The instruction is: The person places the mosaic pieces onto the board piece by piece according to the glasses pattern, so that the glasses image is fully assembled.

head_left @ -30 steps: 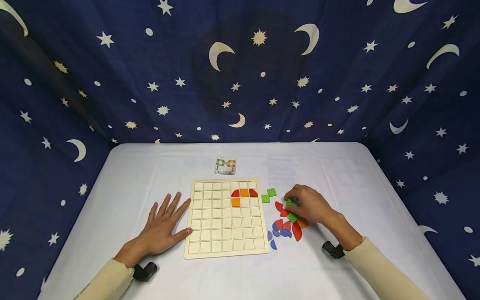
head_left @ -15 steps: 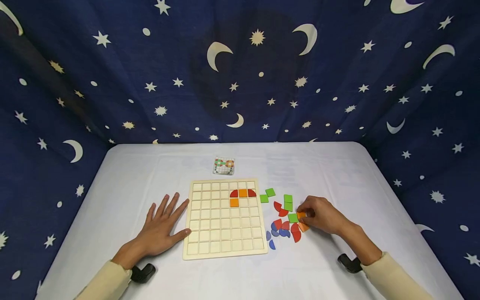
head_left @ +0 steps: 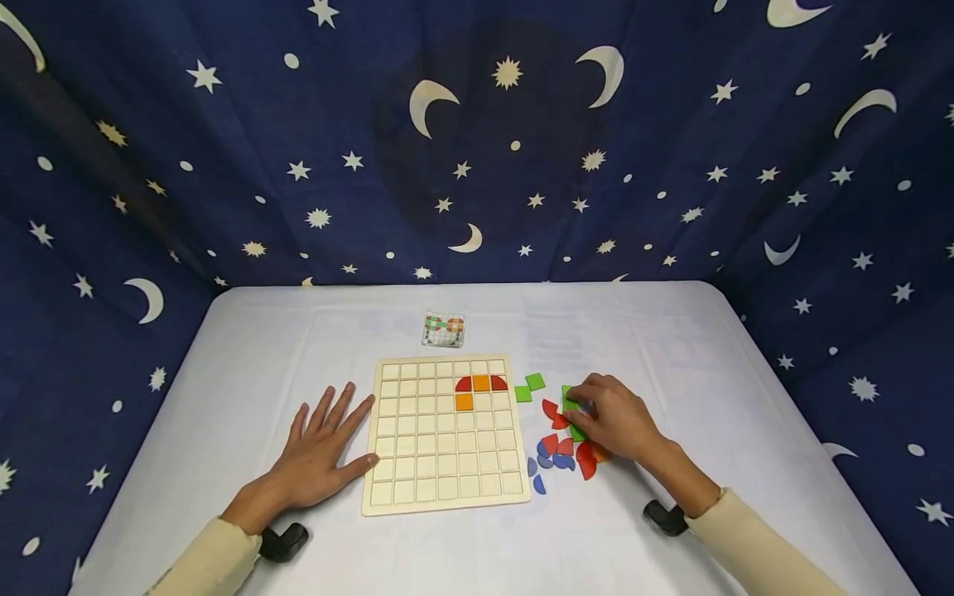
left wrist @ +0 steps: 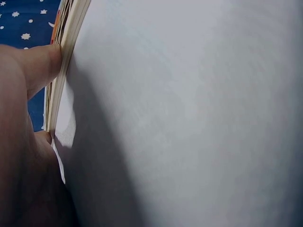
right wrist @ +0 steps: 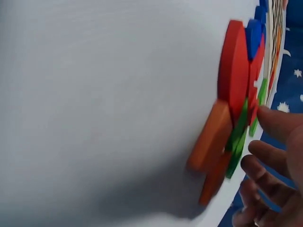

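Loosely parted, the right grip (head_left: 617, 418) touches green squares (head_left: 570, 406).

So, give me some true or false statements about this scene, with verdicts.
1. The left hand touches the board. True.
2. A green square sits on the board. False: it carries two orange squares and two red quarter-rounds.
3. The picture card lies beyond the board's far edge. True.
4. The right hand is at loose pieces to the board's right. True.
5. Those loose pieces are all blue. False: some are red, green or orange.
6. The left hand holds the picture card. False: the picture card lies apart from it.
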`<act>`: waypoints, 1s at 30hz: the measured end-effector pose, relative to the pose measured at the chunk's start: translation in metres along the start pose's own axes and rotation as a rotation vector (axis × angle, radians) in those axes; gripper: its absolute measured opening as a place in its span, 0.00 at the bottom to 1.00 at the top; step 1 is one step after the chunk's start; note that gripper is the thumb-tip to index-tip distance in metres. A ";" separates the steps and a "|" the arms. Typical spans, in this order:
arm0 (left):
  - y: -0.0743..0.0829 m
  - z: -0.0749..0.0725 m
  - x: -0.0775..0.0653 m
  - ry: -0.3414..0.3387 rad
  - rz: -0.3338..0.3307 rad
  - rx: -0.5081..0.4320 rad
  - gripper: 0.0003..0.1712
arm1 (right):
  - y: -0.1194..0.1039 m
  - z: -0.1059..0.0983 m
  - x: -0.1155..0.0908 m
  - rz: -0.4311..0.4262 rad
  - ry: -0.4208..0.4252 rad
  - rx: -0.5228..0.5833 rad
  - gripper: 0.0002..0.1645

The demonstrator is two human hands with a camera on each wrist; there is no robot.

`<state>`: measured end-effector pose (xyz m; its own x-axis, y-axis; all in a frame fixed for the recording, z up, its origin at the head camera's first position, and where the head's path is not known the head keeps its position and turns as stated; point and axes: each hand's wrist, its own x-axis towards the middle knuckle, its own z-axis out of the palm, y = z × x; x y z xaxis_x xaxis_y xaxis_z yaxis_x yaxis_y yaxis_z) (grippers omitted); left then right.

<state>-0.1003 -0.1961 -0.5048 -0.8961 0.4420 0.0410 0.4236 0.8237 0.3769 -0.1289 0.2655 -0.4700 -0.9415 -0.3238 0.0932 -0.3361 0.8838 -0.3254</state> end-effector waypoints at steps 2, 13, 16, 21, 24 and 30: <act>0.002 -0.003 0.000 -0.018 -0.011 0.003 0.47 | -0.005 0.006 0.005 -0.031 0.027 -0.018 0.17; 0.002 -0.001 0.002 -0.029 -0.022 0.012 0.48 | -0.030 0.015 0.017 -0.073 -0.023 0.026 0.14; 0.001 -0.001 0.002 -0.029 -0.022 0.016 0.48 | -0.033 0.016 0.020 -0.068 -0.023 0.047 0.14; 0.002 -0.001 0.002 -0.035 -0.023 0.013 0.48 | -0.036 0.016 0.026 -0.039 -0.013 0.104 0.11; 0.003 -0.002 0.002 -0.034 -0.023 0.013 0.48 | -0.043 0.017 0.032 -0.071 0.016 0.183 0.10; 0.002 -0.003 0.002 -0.033 -0.025 0.017 0.48 | -0.068 0.027 0.047 -0.257 0.044 0.305 0.10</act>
<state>-0.1013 -0.1950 -0.5013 -0.9015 0.4328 0.0008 0.4038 0.8403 0.3617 -0.1497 0.1816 -0.4687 -0.8297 -0.5009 0.2462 -0.5452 0.6329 -0.5497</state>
